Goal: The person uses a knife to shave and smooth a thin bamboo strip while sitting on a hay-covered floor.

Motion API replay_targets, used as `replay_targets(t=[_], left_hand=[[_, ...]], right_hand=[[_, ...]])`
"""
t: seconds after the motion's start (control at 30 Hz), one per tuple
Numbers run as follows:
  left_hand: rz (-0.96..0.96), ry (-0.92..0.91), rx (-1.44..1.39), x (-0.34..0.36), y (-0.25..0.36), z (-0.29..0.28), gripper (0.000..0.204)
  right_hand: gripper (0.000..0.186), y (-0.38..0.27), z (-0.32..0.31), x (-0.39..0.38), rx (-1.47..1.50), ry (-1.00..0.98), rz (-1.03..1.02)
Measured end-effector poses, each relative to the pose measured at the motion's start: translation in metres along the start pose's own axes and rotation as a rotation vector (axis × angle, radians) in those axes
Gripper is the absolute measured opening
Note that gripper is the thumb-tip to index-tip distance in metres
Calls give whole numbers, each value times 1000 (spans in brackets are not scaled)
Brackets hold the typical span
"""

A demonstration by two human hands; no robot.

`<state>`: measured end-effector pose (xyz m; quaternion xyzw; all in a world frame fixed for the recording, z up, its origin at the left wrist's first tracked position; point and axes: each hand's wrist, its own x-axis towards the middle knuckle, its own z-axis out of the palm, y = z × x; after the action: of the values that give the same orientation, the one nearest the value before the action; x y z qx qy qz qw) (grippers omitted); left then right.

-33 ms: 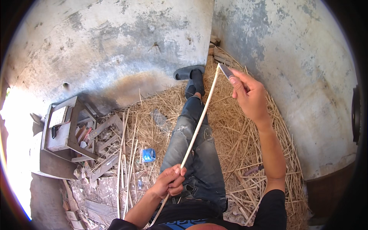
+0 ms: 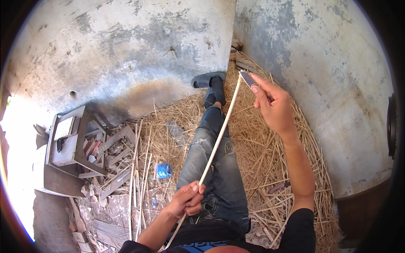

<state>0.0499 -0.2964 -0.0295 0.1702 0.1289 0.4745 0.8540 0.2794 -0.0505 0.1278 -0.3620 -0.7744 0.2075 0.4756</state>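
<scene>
Pale strip [image 2: 220,137] above the legs [image 2: 194,164], knife [image 2: 247,79] at its tip
Left grip [image 2: 188,199] closes round its lower part; right grip [image 2: 272,103] pinches the knife, partly hiding it; the strip's bottom end is indistinct.

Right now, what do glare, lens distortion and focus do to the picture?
Head view: glare burns out the far left, beyond the wooden furniture; head view: fisheye bows the right wall along its bottom; head view: the pale strip in the left hand looks fairly sharp.

stick [image 2: 219,139] over legs [image 2: 231,179] | furniture frame [image 2: 65,155] far left | strips [image 2: 262,162] right | wall [image 2: 126,50] ahead
</scene>
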Motion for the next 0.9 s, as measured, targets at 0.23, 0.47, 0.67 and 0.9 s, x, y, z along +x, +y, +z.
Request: replay_targets(t=[0.23,0.47,0.67,0.9], left_hand=[[23,105,87,5,10,12,24],[-8,-68,-97,10,7,-5,23],[26,-234,-311,11,9,-12,22],[-6,-110,-228,9,8,-9,21]], right_hand=[[44,23,49,-45,-190,-239,-578],[49,35,59,-36,-44,-109,-569],[49,4,71,-74,-49,-224,-532],[51,25,67,-21,-39,14,-450]])
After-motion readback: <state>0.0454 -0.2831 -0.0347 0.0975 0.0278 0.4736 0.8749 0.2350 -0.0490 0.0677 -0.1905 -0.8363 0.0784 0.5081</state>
